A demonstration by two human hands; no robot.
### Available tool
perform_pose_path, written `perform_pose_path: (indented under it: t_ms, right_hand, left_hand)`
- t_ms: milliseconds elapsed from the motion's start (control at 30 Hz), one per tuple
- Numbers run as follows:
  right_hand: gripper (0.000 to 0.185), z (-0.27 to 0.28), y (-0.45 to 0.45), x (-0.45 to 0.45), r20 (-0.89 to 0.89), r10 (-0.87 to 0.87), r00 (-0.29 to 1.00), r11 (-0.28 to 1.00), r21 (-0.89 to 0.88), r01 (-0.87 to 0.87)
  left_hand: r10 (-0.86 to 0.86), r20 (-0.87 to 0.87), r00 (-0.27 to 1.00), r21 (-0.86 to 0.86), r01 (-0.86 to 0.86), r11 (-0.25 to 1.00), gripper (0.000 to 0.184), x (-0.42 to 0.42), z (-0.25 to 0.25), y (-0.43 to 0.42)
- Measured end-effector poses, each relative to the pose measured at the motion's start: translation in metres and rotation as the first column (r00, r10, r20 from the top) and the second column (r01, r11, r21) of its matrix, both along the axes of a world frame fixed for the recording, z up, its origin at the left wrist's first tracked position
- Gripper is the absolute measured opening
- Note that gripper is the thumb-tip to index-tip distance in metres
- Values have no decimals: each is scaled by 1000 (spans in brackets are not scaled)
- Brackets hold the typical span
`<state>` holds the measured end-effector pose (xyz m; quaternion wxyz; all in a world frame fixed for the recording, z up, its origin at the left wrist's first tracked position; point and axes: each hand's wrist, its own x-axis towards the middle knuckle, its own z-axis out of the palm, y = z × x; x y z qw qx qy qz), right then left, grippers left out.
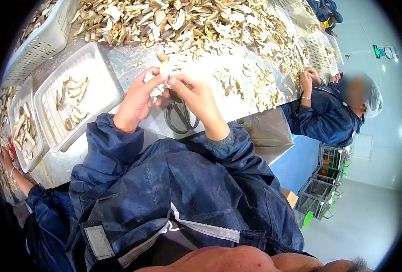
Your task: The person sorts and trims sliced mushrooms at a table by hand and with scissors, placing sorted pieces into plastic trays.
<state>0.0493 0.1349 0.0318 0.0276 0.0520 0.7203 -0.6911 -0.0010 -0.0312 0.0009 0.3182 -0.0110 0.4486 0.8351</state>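
Note:
My left hand (137, 100) is closed, thumb and fingers pinching a small pale mushroom slice (156, 92). The fingertips of my right hand (200, 99) meet the left ones at the same slice; glare and the fingers hide much of it. Just under my right hand, black-handled scissors (179, 119) lie on the metal table (139, 129), their blades mostly hidden. Beyond my hands spreads a large heap of sliced mushrooms (183, 22), brown and cream. Smaller scatterings of slices (230, 80) lie to the right.
On the left stands a white tray (112, 90) with several slices, beside a smaller tray (16, 109) and a perforated crate (40, 47). A co-worker's hand (6, 158) is at far left. Another co-worker (330, 109) works at right, near a white crate (318, 50).

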Motion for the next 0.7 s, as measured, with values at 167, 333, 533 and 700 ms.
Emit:
perform_pose_path:
  t_ms: [167,333,533,700]
  right_hand:
    - [30,18,18,42,-36,179,983,629,773,-86]
    - [41,5,4,66,-52,288,956,372,926,-62]
    - [55,15,18,51,122,226,966,552,801,-230]
    - [63,18,44,59,214,67,975,725,661,-195]
  left_hand:
    - [136,-35,990,-35,-137,990,15,-5,8,-6]
    - [191,-175,966,-163,-219,962,17,-10,2,-10]
    - [155,-224,962,-198,-200,960,18,-16,9,-14]
    - [112,-191,975,-194,-149,970,23,-15,11,-15]
